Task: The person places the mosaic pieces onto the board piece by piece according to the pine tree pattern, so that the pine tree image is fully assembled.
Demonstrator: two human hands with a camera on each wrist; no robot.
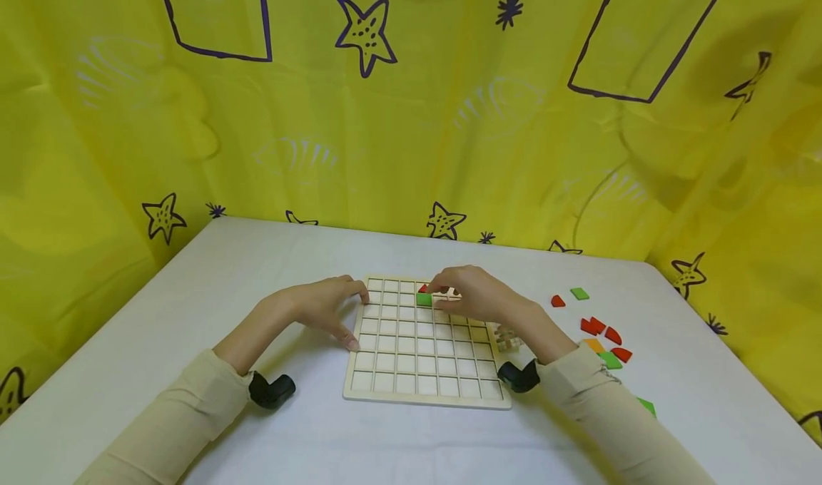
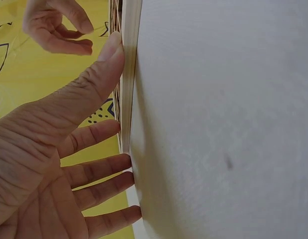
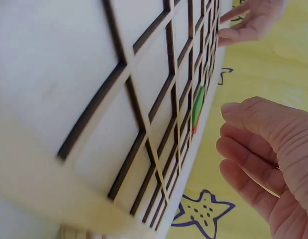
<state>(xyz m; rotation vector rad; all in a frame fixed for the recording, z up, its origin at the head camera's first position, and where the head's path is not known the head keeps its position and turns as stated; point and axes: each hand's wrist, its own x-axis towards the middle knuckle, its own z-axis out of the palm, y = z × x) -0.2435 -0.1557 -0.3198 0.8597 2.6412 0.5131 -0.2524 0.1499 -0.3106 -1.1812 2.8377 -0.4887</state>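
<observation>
A person leans both bare hands over a gridded wooden board [image 1: 427, 384] at the middle of a white table [image 1: 289, 446]. The left hand [image 1: 316, 307] braces the board's left edge, thumb on the rim and fingers extended; it grasps nothing. The right hand [image 1: 480, 296] hangs near the board's far edge, fingers loosely bent, thumb and fingertips slightly parted, with nothing visible between them.

Just beside those fingertips, a green tile [image 1: 424, 299] lies on the grid, with a red piece [image 1: 422, 288] just beyond it, next to the far rim. Whether the green tile sits flush is too small to tell.

Toward the table's right edge, red pieces [image 1: 613, 335], an orange piece [image 1: 594, 345] and other loose shapes lie scattered. A pale pile [image 1: 506, 339], partly hidden by the right forearm, sits beside the board's right edge.

The hazards look modest: a brush of the right fingertips could knock the green tile or its red neighbor askew. Too firm a push from the left thumb might slide the board into the pile. The right sleeve [image 1: 619, 414], close to the loose shapes, could sweep some aside if the arm drops as it draws back.
</observation>
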